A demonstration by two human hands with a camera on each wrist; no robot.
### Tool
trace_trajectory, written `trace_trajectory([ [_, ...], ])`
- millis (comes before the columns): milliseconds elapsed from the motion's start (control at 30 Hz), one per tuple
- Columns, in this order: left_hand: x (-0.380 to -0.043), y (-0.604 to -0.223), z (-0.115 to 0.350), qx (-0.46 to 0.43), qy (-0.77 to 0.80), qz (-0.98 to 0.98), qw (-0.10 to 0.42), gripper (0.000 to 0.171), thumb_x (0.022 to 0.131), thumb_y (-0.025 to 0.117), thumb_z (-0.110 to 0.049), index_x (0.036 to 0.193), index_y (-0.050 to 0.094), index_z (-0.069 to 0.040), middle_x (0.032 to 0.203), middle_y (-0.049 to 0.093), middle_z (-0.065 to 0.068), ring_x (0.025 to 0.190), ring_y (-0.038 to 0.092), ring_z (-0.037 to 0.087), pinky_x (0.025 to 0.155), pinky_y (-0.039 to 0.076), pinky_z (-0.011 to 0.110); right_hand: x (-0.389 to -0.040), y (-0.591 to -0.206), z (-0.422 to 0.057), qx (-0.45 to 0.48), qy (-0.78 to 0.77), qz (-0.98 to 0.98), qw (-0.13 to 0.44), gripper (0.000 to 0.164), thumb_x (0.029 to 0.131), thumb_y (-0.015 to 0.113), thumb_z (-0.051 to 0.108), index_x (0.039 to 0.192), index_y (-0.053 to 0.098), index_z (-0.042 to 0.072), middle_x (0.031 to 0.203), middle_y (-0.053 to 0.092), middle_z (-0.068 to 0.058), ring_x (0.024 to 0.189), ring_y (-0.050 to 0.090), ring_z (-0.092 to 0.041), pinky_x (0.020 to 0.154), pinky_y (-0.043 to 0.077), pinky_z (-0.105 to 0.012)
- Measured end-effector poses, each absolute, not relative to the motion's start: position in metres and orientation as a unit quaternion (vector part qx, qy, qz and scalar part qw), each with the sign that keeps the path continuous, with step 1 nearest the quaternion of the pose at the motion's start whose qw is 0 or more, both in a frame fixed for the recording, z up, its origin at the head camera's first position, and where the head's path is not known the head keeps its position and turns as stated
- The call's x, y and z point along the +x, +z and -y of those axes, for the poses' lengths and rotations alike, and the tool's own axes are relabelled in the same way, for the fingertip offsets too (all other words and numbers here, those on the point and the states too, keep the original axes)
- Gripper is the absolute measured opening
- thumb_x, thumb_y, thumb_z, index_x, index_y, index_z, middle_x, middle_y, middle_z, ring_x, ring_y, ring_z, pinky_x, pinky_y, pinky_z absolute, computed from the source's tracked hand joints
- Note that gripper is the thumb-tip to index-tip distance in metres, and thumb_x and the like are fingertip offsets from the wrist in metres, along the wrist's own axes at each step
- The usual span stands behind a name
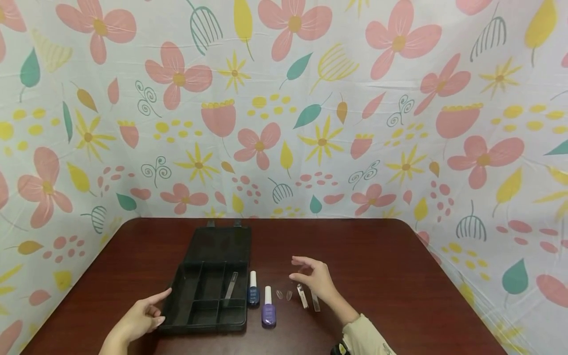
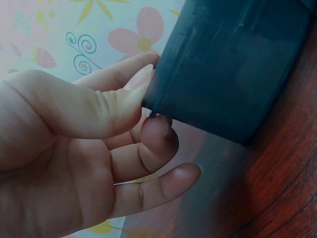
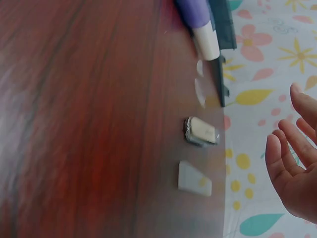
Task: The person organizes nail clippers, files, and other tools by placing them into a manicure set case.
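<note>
A black compartment box (image 1: 177,301) lies with its lid folded back on the table. My left hand (image 1: 135,318) holds the box's front left corner; in the left wrist view the thumb (image 2: 114,106) is against its side. My right hand (image 1: 317,281) hovers with parted fingers, holding nothing, above a nail clipper (image 1: 302,296) and a flat, pale strip (image 1: 315,301). Two clear nail tips (image 1: 284,295) lie left of the clipper. Between them and the box stand a purple nail polish bottle (image 1: 268,314) and a dark blue one (image 1: 253,294).
A slim metallic strip, perhaps a nail file (image 1: 231,285), lies inside the box's right compartment. The open lid (image 1: 219,245) extends toward the back of the brown table (image 1: 377,276). A flower-patterned cloth (image 1: 284,162) hangs behind and beside the table.
</note>
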State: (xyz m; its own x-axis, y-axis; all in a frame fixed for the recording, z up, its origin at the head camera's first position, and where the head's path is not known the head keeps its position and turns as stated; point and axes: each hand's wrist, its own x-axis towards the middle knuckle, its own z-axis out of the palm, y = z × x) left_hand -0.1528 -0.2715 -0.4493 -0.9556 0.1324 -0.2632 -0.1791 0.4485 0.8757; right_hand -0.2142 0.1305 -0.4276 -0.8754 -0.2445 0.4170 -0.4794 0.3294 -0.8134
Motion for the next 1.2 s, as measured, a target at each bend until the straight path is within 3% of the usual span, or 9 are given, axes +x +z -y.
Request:
trace_trajectory([
  [167, -0.153, -0.450, 0.272, -0.012, 0.526, -0.838, 0.145, 0.061, 0.079, 0.053, 0.015, 0.134, 0.027, 0.011, 0.066, 0.038, 0.004, 0.051, 0.033, 0.013, 0.049, 0.034, 0.026, -0.212, -0.429, -0.138, 0.218, 0.527, 0.815, 0.107, 0.038, 0.068, 0.071, -0.007, 0.104, 0.060, -0.012, 0.092, 0.061, -0.026, 0.072, 0.057, -0.041, 0.065, 0.048, -0.042],
  [367, -0.152, -0.449, 0.272, -0.006, 0.526, -0.837, 0.147, 0.061, 0.079, 0.052, 0.015, 0.134, 0.027, 0.011, 0.066, 0.038, 0.004, 0.052, 0.034, 0.014, 0.049, 0.034, 0.026, -0.218, -0.444, -0.153, 0.223, 0.502, 0.830, 0.097, 0.041, 0.067, 0.073, -0.004, 0.106, 0.060, -0.010, 0.093, 0.062, -0.024, 0.072, 0.058, -0.037, 0.058, 0.048, -0.031],
  [567, -0.152, -0.448, 0.270, -0.007, 0.522, -0.841, 0.141, 0.060, 0.078, 0.052, 0.016, 0.133, 0.028, 0.011, 0.067, 0.038, 0.004, 0.053, 0.035, 0.014, 0.049, 0.035, 0.026, -0.230, -0.465, -0.172, 0.244, 0.455, 0.854, 0.061, 0.051, 0.070, 0.075, 0.007, 0.114, 0.056, -0.009, 0.101, 0.061, -0.021, 0.078, 0.058, -0.032, 0.061, 0.047, -0.031],
  [767, -0.151, -0.448, 0.271, -0.003, 0.525, -0.839, 0.142, 0.060, 0.078, 0.052, 0.016, 0.133, 0.027, 0.011, 0.067, 0.038, 0.004, 0.053, 0.036, 0.015, 0.050, 0.035, 0.026, -0.231, -0.472, -0.185, 0.266, 0.432, 0.862, 0.010, 0.059, 0.069, 0.075, 0.007, 0.118, 0.050, -0.011, 0.106, 0.058, -0.023, 0.085, 0.052, -0.035, 0.058, 0.045, -0.025],
  [967, -0.151, -0.447, 0.272, 0.010, 0.531, -0.835, 0.145, 0.061, 0.078, 0.051, 0.016, 0.133, 0.026, 0.012, 0.067, 0.038, 0.004, 0.054, 0.036, 0.014, 0.050, 0.036, 0.026, -0.231, -0.474, -0.194, 0.269, 0.403, 0.875, -0.010, 0.064, 0.067, 0.077, 0.011, 0.121, 0.048, -0.009, 0.112, 0.056, -0.021, 0.090, 0.049, -0.035, 0.063, 0.044, -0.031],
  [1200, -0.152, -0.448, 0.273, 0.009, 0.534, -0.832, 0.150, 0.062, 0.079, 0.052, 0.016, 0.134, 0.025, 0.012, 0.066, 0.038, 0.004, 0.054, 0.036, 0.014, 0.050, 0.036, 0.026, -0.232, -0.477, -0.204, 0.287, 0.381, 0.876, -0.073, 0.088, 0.061, 0.082, 0.021, 0.132, 0.037, -0.005, 0.124, 0.043, -0.018, 0.101, 0.039, -0.034, 0.079, 0.037, -0.045],
])
